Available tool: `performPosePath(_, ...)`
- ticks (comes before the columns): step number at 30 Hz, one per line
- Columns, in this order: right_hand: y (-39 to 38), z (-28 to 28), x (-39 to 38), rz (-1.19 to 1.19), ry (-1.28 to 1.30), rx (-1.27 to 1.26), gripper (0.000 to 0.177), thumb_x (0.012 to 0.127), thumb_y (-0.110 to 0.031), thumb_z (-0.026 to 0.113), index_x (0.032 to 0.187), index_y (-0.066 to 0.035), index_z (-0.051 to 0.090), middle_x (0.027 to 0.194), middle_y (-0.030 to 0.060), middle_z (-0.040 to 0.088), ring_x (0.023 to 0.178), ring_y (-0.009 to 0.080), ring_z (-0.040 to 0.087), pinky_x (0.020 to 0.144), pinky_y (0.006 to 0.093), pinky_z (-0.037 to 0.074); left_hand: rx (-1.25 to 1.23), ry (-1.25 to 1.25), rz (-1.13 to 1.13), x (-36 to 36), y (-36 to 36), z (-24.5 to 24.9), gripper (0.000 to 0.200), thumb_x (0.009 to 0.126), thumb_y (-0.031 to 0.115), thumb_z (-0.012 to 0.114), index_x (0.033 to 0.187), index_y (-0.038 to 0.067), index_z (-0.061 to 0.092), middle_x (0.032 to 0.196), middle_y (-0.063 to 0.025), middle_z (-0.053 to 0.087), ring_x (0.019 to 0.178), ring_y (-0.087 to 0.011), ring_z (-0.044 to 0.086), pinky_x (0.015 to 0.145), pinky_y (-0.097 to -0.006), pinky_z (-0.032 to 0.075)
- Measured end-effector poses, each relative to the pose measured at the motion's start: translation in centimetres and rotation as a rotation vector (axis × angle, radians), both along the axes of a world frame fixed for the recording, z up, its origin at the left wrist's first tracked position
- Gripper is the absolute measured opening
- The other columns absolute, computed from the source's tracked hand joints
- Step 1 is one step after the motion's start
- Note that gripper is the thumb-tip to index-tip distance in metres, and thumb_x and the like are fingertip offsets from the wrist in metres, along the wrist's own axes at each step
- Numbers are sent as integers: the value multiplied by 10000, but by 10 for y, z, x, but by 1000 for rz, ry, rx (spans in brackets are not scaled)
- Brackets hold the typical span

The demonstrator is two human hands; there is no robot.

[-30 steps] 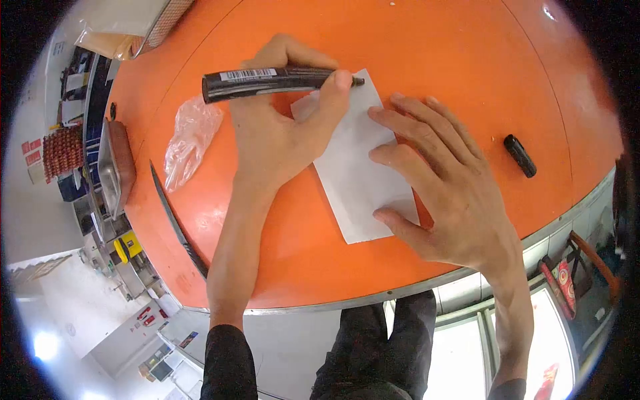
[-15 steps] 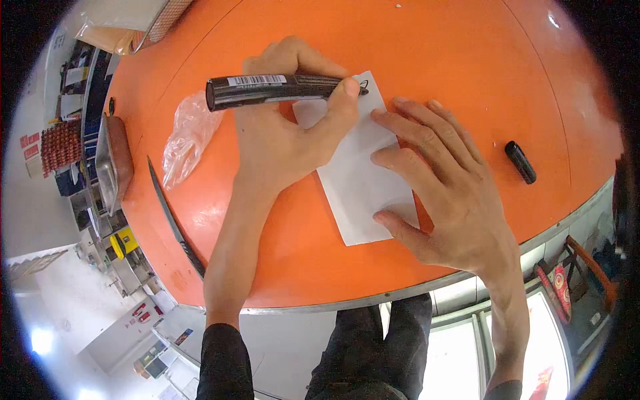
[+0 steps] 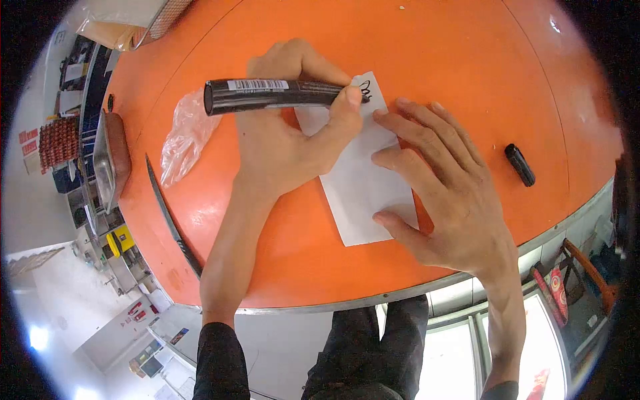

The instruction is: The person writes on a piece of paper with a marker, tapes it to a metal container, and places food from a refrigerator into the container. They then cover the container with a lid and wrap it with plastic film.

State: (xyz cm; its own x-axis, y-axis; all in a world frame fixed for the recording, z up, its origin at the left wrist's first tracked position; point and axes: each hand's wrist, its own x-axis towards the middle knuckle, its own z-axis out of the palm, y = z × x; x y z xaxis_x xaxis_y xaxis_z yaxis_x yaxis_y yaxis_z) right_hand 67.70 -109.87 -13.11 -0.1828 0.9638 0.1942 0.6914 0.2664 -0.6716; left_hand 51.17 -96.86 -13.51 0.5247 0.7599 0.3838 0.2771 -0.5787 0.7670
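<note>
My left hand (image 3: 287, 133) is closed around a thick black marker (image 3: 260, 95) with a barcode label. The marker lies nearly level, its tip touching the upper end of a white slip of paper (image 3: 353, 193). Small black looping strokes show beside the tip. With fingers spread, my right hand (image 3: 447, 180) rests on the paper's right edge and the table. Further right lies the black marker cap (image 3: 520, 165), apart from the hand.
The orange table (image 3: 467, 47) has a metal front edge. On its left are a crumpled clear plastic bag (image 3: 187, 140) and a long dark knife (image 3: 170, 217). A metal tray (image 3: 110, 160) stands at the left edge, and a wire basket (image 3: 157, 27) at the upper left.
The marker tip has moved slightly down along the paper's end, and more black strokes show there. My right hand stays in nearly the same place.
</note>
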Motion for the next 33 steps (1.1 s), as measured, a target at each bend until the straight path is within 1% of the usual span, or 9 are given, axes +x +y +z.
performPosePath(2,0,-1,0,1,2,-2,496,599,-193,791,1035,-91,577,1333,116,531,1305,348,429,1098,509,322,-65,-15,-3,0,-1,-1,120,720,104,725,727,67,611,654,-25,567,596,-158,513,560,-303,371)
performPosePath(5,0,-1,0,-8,12,2,501,597,-194,791,1038,-91,578,1327,116,534,1302,348,432,1098,508,323,41,38,-7,0,-2,-3,125,719,111,727,737,68,611,649,-23,565,593,-154,514,559,-299,371)
performPosePath(8,0,-1,0,-8,14,5,500,594,-193,791,1037,-91,581,1317,116,538,1298,350,435,1094,507,327,-75,-18,8,3,-5,-3,133,723,127,727,738,69,608,647,-20,563,599,-156,517,563,-298,374)
performPosePath(11,0,-2,0,-6,15,1,508,584,-187,796,1035,-92,582,1310,114,541,1293,349,440,1087,510,335,49,70,20,-1,0,-5,141,724,125,726,734,64,599,643,-23,565,580,-142,520,549,-286,371)
performPosePath(13,0,-3,0,-4,12,2,515,579,-184,799,1037,-91,582,1307,119,541,1289,353,443,1083,512,340,67,65,-112,-3,2,-5,113,832,45,674,832,48,560,692,22,527,585,-34,448,545,-189,358)
performPosePath(16,-1,-5,1,-1,13,18,527,568,-177,803,1039,-89,583,1301,128,542,1281,360,450,1072,516,349,154,44,-141,-2,4,-6,111,825,35,670,812,50,561,687,27,510,596,-38,444,553,-195,356)
performPosePath(23,1,-6,1,11,-2,32,522,562,-156,799,1036,-85,591,1291,134,547,1270,369,461,1051,521,363,83,17,-81,-4,0,-6,112,810,45,676,784,42,567,697,20,492,628,-54,446,571,-213,348)
performPosePath(25,1,-6,1,15,-6,38,522,564,-157,800,1037,-84,590,1289,133,549,1268,369,462,1053,522,363,-101,-67,-182,-3,-1,-8,192,829,151,704,828,48,542,735,-40,523,607,-67,439,543,-232,325)
performPosePath(33,1,-6,0,12,5,35,515,563,-148,804,1030,-80,599,1255,126,557,1262,370,466,1054,527,363,53,-3,-107,5,-5,-5,197,808,121,711,775,56,528,705,-20,483,583,-73,404,540,-232,310)
